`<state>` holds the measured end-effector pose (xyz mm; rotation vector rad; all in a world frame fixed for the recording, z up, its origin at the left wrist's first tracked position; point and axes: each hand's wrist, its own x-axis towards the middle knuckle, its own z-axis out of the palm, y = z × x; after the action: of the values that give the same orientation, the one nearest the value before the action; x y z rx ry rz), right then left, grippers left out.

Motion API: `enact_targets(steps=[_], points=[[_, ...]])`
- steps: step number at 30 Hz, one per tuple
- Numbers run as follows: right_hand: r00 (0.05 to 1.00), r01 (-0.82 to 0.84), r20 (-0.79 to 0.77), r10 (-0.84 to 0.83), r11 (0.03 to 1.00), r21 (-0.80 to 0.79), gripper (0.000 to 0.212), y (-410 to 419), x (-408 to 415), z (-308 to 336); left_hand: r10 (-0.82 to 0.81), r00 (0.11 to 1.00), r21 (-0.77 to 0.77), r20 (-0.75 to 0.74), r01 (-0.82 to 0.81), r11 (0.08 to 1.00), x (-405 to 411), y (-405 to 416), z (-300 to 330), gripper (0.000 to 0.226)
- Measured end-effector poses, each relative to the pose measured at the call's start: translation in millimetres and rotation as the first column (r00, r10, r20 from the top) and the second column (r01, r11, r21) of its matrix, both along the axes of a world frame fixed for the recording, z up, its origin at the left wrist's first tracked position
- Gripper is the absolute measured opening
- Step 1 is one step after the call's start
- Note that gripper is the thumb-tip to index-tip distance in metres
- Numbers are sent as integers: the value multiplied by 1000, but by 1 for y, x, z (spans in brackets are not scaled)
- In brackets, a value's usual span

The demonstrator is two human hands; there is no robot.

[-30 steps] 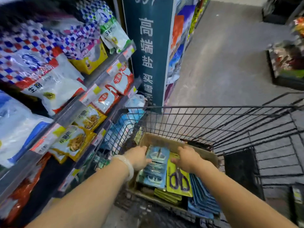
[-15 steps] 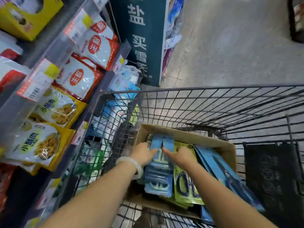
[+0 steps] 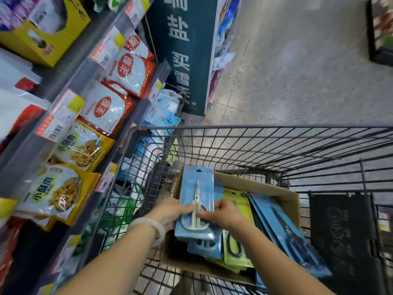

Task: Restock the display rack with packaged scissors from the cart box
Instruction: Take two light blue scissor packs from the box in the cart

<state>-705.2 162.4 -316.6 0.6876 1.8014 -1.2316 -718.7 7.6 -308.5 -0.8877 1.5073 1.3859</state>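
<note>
Here, above the cardboard box (image 3: 274,189) in the wire cart (image 3: 255,137): blue scissors pack (image 3: 196,201) pinched by left hand (image 3: 172,213) and right hand (image 3: 227,216) at its lower edges, best lifted level, clear of the packs beneath.

Grey metal shelves (image 3: 63,86) at left carry yellow snack pouches (image 3: 63,194) and red-white bags (image 3: 110,107). A dark teal sign panel (image 3: 182,50) stands on the grey concrete floor (image 3: 297,71).

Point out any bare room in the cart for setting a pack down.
Bare wire floor shows in the cart beyond the cardboard box, up to the front wall. The box itself is crowded with scissor packs; both hands hold the blue pack.
</note>
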Motion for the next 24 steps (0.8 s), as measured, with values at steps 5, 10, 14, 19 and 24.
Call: enact_targets(steps=[5,10,14,19,24], points=[[995,55,-73,-62,994,-91,25,-2,-5,7,48,995,-52,-89,-52,997,-1,-21,5,19],[997,-70,-4,75,941,332,62,12,-4,-18,34,990,-96,-134,-47,994,4,-37,-4,20],[989,-99,137,62,953,286,77,3,1,-38,52,989,-110,-136,-67,992,14,-40,-6,24],[983,64,148,-108,960,273,92,3,-3,-40,44,988,-133,-146,-64,989,19,-44,-6,25],[922,284,239,-306,951,122,42,8,2,-39,16,985,-129,-170,-39,991,17,-44,-2,25]])
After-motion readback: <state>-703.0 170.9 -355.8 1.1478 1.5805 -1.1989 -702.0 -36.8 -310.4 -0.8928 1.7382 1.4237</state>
